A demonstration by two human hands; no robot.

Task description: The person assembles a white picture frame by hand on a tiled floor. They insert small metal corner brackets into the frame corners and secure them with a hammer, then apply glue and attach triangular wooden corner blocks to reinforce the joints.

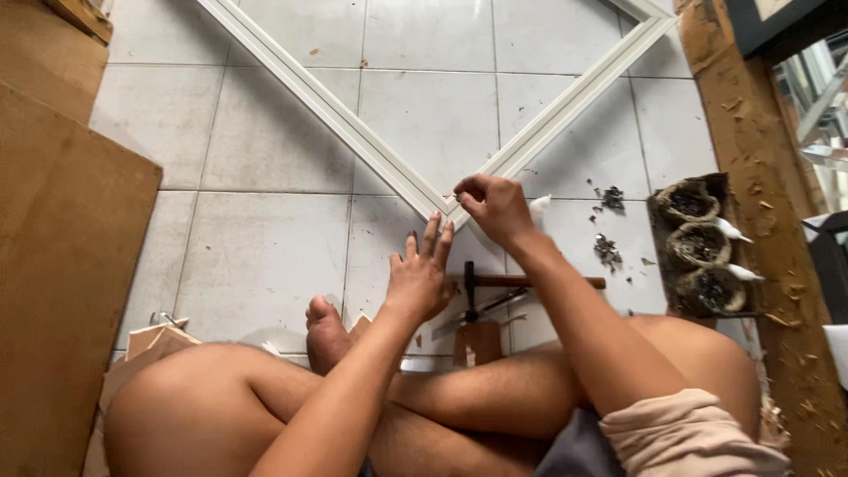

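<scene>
white frame [371, 146] corner on floor tiles. left hand [420, 278] splayed flat, holding nothing. right hand [495, 208] pinched at the mitre; contents too small to tell. risk: unbraced joint could slip, opening the mitre.

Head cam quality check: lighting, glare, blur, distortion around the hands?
Head view: soft, even daylight, no hard shadows; faint sheen on the floor tiles, no blown-out glare. Right hand and left hand at the white frame corner are sharp, no motion blur. Wide-angle lens exaggerates the near legs at the bottom. Upper right edge by the wooden plank is darker.
</scene>
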